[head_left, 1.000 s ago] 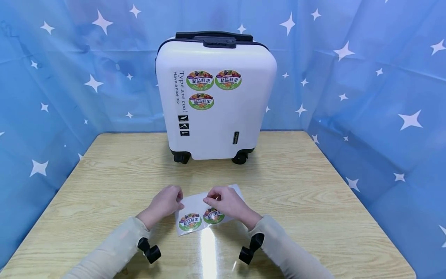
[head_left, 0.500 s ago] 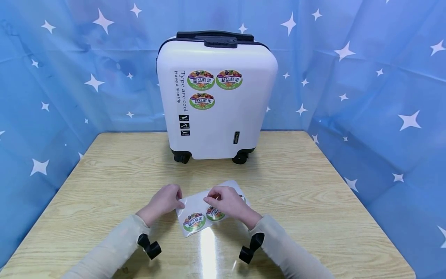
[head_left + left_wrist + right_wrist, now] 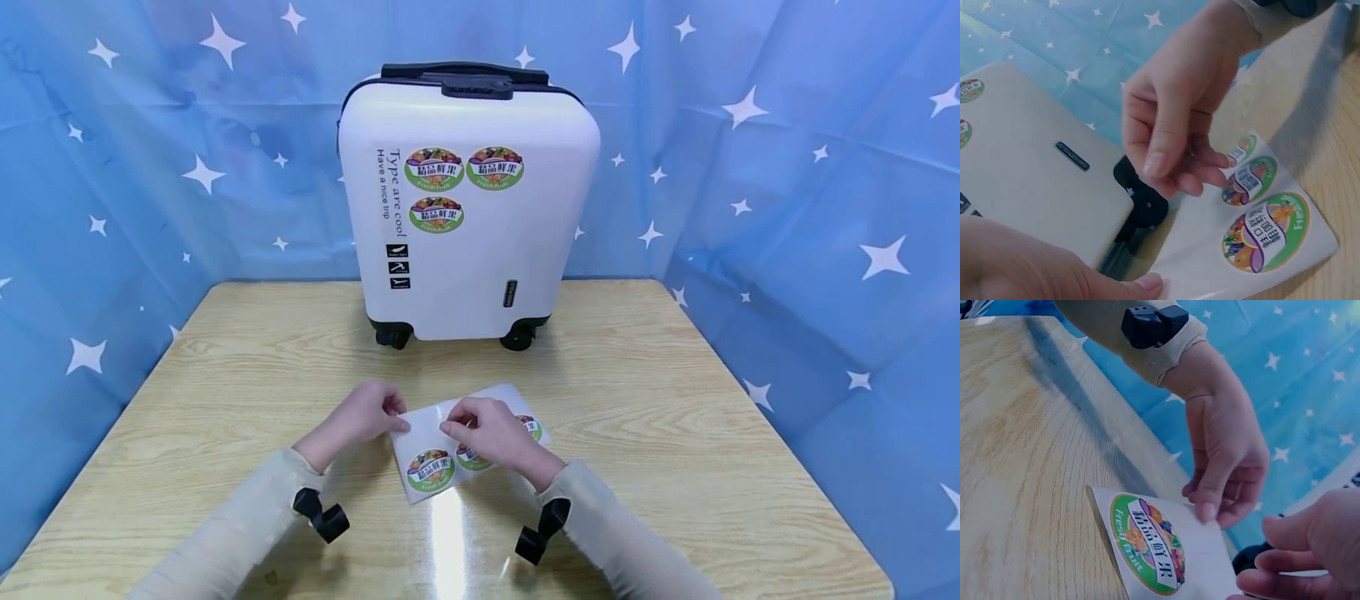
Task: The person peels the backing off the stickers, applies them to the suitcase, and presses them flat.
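Observation:
A white sheet of oval fruit stickers (image 3: 422,433) lies slanted between my hands, close over the table. My left hand (image 3: 365,412) pinches the sheet's upper left corner, thumb on top; the right wrist view shows that thumb pressed on the sheet edge. Over the middle of the sheet is my right hand (image 3: 491,432), fingers loosely bent, and part of a sticker (image 3: 471,457) is hidden under it. In the right wrist view its thumb (image 3: 1288,531) stands apart from the fingers, with nothing seen between them. Another sticker (image 3: 431,471) shows on the lower left of the sheet.
A white suitcase (image 3: 487,267) stands upright on its wheels at the back of the wooden table (image 3: 660,400). Three fruit stickers are on its front, one of them an upper right sticker (image 3: 495,169). A blue star-patterned curtain (image 3: 787,208) surrounds the table.
The sheet has shifted to the right and tilted, its right end rising. My left hand has moved a little right and up with its corner. My right hand has stayed nearly in place.

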A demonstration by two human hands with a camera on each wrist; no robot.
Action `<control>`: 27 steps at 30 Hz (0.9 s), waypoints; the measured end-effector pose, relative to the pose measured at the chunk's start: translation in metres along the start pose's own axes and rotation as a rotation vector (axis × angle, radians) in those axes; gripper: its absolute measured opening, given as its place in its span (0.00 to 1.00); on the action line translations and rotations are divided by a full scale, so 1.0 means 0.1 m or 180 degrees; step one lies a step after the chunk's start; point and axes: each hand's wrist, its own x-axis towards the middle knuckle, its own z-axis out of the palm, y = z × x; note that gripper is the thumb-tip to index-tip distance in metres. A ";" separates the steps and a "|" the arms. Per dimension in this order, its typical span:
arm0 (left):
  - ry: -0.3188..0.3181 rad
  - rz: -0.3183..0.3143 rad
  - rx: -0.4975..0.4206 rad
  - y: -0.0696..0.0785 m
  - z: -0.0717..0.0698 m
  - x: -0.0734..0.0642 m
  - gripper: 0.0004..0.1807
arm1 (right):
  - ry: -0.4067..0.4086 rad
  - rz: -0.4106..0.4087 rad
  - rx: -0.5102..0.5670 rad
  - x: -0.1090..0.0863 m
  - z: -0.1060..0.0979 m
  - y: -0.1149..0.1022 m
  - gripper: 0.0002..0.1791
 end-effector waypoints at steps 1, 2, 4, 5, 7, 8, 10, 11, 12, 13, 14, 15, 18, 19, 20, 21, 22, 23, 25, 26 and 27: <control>-0.0006 0.0024 -0.0024 0.02 -0.01 0.00 0.08 | -0.0004 0.0018 -0.0004 0.00 0.00 0.00 0.09; -0.0015 0.0038 -0.0054 0.03 -0.03 0.00 0.08 | -0.0008 0.0036 -0.0012 0.00 0.00 0.00 0.08; -0.0029 0.0068 -0.0102 0.05 -0.05 0.01 0.07 | -0.0011 0.0030 -0.0016 0.01 -0.01 0.00 0.08; -0.0029 0.0092 -0.0121 0.06 -0.06 0.01 0.07 | -0.0008 0.0016 -0.0029 0.01 -0.01 0.00 0.08; -0.0030 0.0164 -0.0137 0.06 -0.07 0.01 0.06 | -0.0008 -0.0003 -0.0055 0.00 -0.02 -0.01 0.08; -0.0025 0.0191 -0.0133 0.06 -0.07 0.01 0.06 | -0.0010 -0.0019 -0.0058 0.00 -0.02 -0.01 0.08; -0.0020 0.0223 -0.0088 0.06 -0.06 0.01 0.07 | -0.0012 -0.0043 -0.0073 0.00 -0.03 -0.01 0.08; -0.0031 0.0223 -0.0038 0.06 -0.06 0.00 0.08 | -0.0015 -0.0039 -0.0078 0.00 -0.03 -0.02 0.08; -0.0051 0.0193 0.0004 0.06 -0.04 0.00 0.09 | -0.0015 -0.0039 -0.0084 0.00 -0.03 -0.02 0.08; -0.0078 0.0139 0.0048 0.05 -0.03 -0.01 0.10 | -0.0010 -0.0037 -0.0088 0.00 -0.04 -0.02 0.08; -0.0102 0.0081 0.0094 0.05 -0.02 -0.02 0.11 | -0.0005 -0.0032 -0.0091 0.00 -0.04 -0.02 0.08; -0.0129 0.0017 0.0142 0.04 0.00 -0.03 0.13 | 0.0000 -0.0028 -0.0096 0.00 -0.04 -0.02 0.07; -0.0178 -0.0154 0.0309 0.02 0.06 -0.06 0.16 | 0.0013 -0.0031 -0.0092 0.01 -0.04 -0.01 0.07; -0.0186 -0.0184 0.0376 0.01 0.08 -0.06 0.16 | 0.0013 -0.0031 -0.0084 0.01 -0.04 -0.01 0.07; -0.0183 -0.0204 0.0444 0.01 0.09 -0.07 0.17 | 0.0011 -0.0034 -0.0078 0.01 -0.03 -0.01 0.07; -0.0187 -0.0226 0.0506 0.01 0.10 -0.07 0.17 | 0.0011 -0.0042 -0.0071 0.01 -0.03 -0.01 0.08; -0.0191 -0.0244 0.0560 0.00 0.11 -0.08 0.18 | 0.0010 -0.0045 -0.0066 0.01 -0.03 -0.01 0.08; -0.0196 -0.0258 0.0606 0.00 0.12 -0.08 0.18 | 0.0010 -0.0039 -0.0068 0.01 -0.02 -0.01 0.08; -0.0206 -0.0267 0.0664 0.00 0.13 -0.09 0.18 | 0.0009 -0.0018 -0.0063 0.01 -0.02 0.00 0.08; -0.0205 -0.0273 0.0677 -0.01 0.14 -0.09 0.18 | 0.0009 -0.0004 -0.0065 0.01 -0.02 0.00 0.08; -0.0203 -0.0274 0.0683 -0.01 0.15 -0.09 0.17 | 0.0009 0.0011 -0.0067 0.00 -0.01 0.00 0.08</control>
